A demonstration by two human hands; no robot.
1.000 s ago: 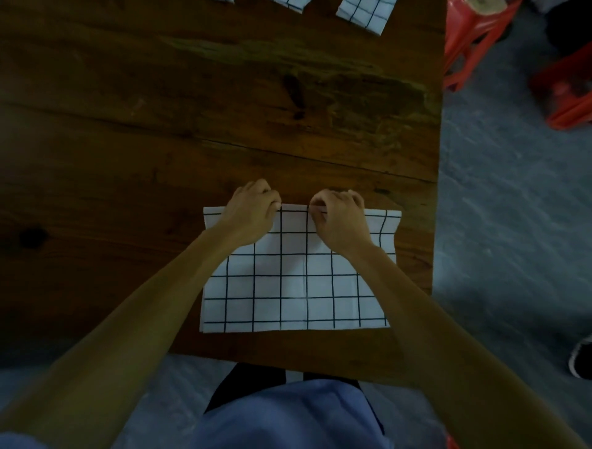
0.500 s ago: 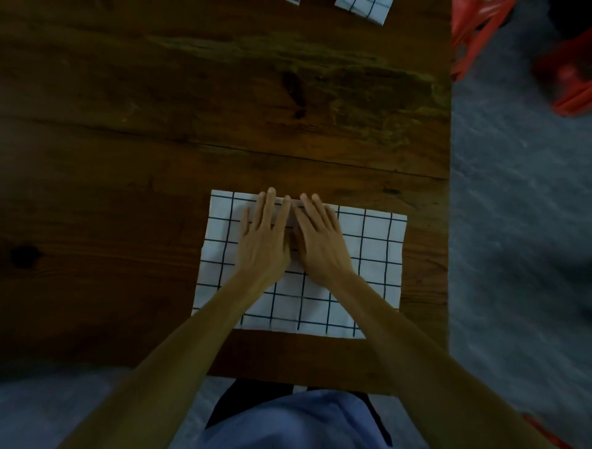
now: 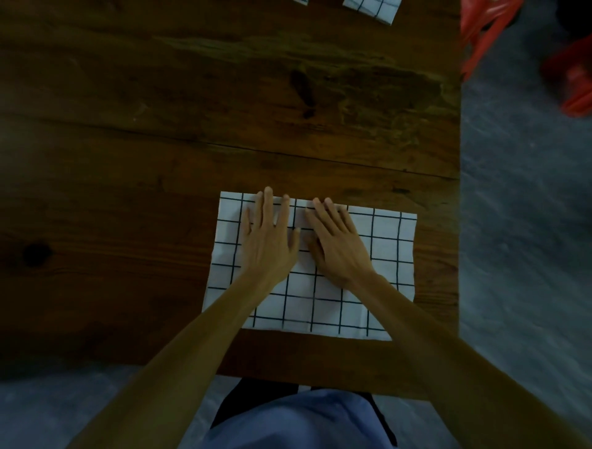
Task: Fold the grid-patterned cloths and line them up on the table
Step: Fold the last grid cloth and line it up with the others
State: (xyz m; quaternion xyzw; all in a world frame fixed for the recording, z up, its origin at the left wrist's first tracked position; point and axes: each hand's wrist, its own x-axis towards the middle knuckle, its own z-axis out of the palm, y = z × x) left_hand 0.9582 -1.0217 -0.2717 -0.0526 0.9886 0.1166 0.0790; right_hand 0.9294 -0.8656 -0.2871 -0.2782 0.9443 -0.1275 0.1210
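1. Grid-patterned cloth (image 3: 378,256) lying flat at 6 o'clock on the wooden surface (image 3: 160,128), near the front edge, slightly skewed to it.
2. Left hand (image 3: 269,246) and right hand (image 3: 339,253) resting palms down, side by side, on the middle of the cloth; fingers (image 3: 267,205) straight and spread, reaching the far hem, gripping nothing.
3. Folded cloth (image 3: 371,8) at 12 o'clock on the far edge, cut off by the frame; sliver of a second one (image 3: 301,1) just beside it.
4. Red plastic stools (image 3: 480,32) at 2 o'clock on the floor, off the surface.
5. Judged step: smoothing before the next fold.
6. Risks: skewed lie likely to give mismatched edges; uneven pressing liable to drag the fabric and bunch it; near hem close to the front edge, so a pull toward the body could slide it off.
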